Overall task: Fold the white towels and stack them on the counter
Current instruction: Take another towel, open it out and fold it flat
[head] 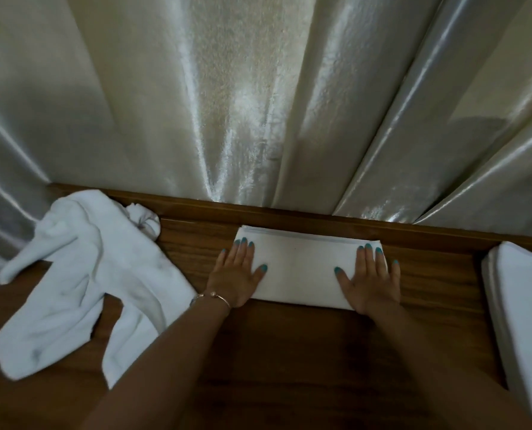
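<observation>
The folded towel [302, 268] is lying on the wooden worktop [289, 352] straight ahead of the person, close against the raised back edge below the curtain [227, 103], with its long axis running left to right across the view. Both hands are pressing flat on it: the left hand [238, 274] is covering its left end and the right hand [370, 279] its right end, each with fingers straight and spread, pointing away from the body toward the curtain, so neither grip is pinching or curling round any cloth. Because the hands are sitting at opposite short ends and the towel's length is spanning the gap between them, the next fold is probably turning on that axis: bringing one short end over to meet the other would halve the length, and either hand is equally placed to lead it. The finished stack of folded towels [519, 305] is lying well to the right at the frame's edge, apart from the towel in hand, so the right hand is the nearer one for carrying it across. The crumpled unfolded towel [81, 274] is sprawling on the left, just beside the left forearm, which is wearing a thin bracelet [215, 297], making the left hand the nearer one for drawing in the next piece.
</observation>
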### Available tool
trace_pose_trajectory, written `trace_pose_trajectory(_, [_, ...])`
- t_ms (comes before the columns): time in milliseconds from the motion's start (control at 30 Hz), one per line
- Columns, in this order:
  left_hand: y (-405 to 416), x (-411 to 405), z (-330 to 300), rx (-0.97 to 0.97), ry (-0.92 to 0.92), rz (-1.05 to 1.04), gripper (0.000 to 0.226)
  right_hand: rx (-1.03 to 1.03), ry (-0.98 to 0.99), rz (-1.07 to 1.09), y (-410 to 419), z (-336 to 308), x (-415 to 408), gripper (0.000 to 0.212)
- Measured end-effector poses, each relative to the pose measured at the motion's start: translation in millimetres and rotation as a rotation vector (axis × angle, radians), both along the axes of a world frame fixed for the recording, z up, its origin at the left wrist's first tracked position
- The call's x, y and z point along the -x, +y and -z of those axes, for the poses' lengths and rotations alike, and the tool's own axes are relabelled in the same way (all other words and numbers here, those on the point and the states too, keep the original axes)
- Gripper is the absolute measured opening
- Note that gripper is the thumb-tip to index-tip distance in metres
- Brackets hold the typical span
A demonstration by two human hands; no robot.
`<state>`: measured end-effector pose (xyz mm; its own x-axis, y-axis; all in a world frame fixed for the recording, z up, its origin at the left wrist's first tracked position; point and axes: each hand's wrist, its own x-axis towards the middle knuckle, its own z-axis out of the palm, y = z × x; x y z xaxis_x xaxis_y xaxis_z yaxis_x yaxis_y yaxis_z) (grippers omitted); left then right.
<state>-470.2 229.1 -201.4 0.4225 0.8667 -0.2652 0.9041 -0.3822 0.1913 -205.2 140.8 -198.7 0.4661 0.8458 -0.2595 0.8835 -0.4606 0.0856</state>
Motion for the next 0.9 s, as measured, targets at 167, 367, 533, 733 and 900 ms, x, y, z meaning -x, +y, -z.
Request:
trace_pose_trajectory(167, [9,76,-37,-0.002,-0.042,-0.092,0.064,-0.070,0.077,-0.174,9,-32,62,0.075])
trace_pose_trajectory(367, [38,196,-61,-0.173,-0.002,-0.321,0.068,-0.115,0.326,-0.423,58,-65,209,0.064])
trace_pose_trajectory(533, [29,275,-47,-0.081,-0.180,-0.288,0.071,-0.106,0.583,-0.402,94,-73,338,0.055])
trace_pose_trajectory(733, [29,308,-42,-0.083,-0.560,-0.250,0.050,-0.258,0.567,-0.310,138,-73,434,0.045])
trace_pose_trajectory(900, [24,307,-64,-0.088,-0.778,-0.514,0.032,-0.233,0.457,-0.239,155,-57,451,0.064])
